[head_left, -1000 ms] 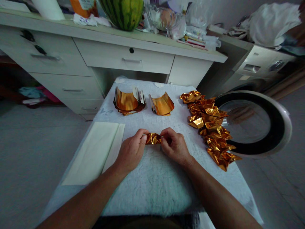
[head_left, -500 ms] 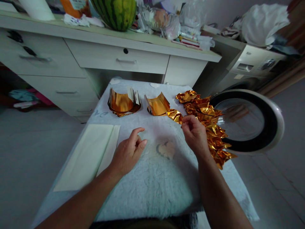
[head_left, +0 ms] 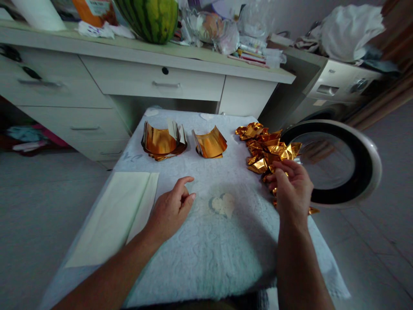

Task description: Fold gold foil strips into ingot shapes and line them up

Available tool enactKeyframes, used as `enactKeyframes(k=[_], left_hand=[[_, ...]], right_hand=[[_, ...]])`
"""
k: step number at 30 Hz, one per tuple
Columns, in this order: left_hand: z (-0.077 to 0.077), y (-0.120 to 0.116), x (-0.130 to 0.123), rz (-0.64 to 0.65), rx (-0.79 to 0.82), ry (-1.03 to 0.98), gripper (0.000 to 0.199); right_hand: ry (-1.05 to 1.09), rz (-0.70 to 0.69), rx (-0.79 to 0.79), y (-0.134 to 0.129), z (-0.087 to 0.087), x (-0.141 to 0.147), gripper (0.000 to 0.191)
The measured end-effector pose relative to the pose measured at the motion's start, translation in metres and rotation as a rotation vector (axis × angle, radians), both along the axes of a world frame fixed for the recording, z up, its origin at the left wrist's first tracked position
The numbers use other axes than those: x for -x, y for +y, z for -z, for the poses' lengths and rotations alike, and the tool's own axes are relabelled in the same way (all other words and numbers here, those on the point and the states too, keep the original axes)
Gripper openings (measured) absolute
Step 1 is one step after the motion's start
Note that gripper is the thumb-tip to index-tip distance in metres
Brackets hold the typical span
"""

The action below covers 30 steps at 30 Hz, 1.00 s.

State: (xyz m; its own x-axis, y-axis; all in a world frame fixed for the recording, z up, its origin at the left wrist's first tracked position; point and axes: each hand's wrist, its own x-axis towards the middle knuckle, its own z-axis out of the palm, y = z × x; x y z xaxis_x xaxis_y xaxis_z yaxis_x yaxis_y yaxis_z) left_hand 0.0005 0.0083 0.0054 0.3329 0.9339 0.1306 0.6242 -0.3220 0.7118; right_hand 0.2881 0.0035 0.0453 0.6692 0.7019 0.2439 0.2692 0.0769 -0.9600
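My right hand (head_left: 292, 185) is at the heap of folded gold foil papers (head_left: 258, 144) on the right side of the cloth-covered table. Its fingers are curled against a folded gold foil piece (head_left: 258, 165); the foil merges with the heap, and part of the grip is hidden. My left hand (head_left: 172, 206) hovers over the middle of the table with nothing in it, index finger and thumb apart. Beyond it are two curved stacks of gold foil sheets, a larger stack (head_left: 159, 140) and a smaller stack (head_left: 211, 144).
White folded paper (head_left: 109, 215) lies at the left of the table (head_left: 206, 249). To the right stands the open round door (head_left: 374, 168) of a washing machine (head_left: 342, 82). A drawer counter (head_left: 145, 82) behind holds a watermelon (head_left: 150, 19) and plastic bags (head_left: 254, 19).
My right hand has moved right, carrying the folded gold foil piece from beside the smaller stack to the heap. My left hand has barely moved. The view has shifted slightly.
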Motion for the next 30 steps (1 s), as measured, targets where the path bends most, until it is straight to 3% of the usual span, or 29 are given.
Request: enactKeyframes(k=[11,19,24,30], left_hand=[[0.001,0.0,0.0,-0.008,-0.031,0.019,0.032],[-0.001,0.001,0.0,-0.007,-0.01,0.032,0.032],[0.002,0.001,0.0,0.001,-0.024,0.018,0.031],[0.004,0.002,0.0,0.005,-0.013,0.027,0.028]], right_hand=[[0.013,-0.074,-0.076,0.003,0.012,0.003,0.057],[-0.032,-0.214,0.06,0.002,0.013,0.016,0.032],[-0.214,-0.397,0.158,0.002,0.014,0.027,0.022],[-0.686,-0.669,0.304,0.013,-0.007,0.045,0.016]])
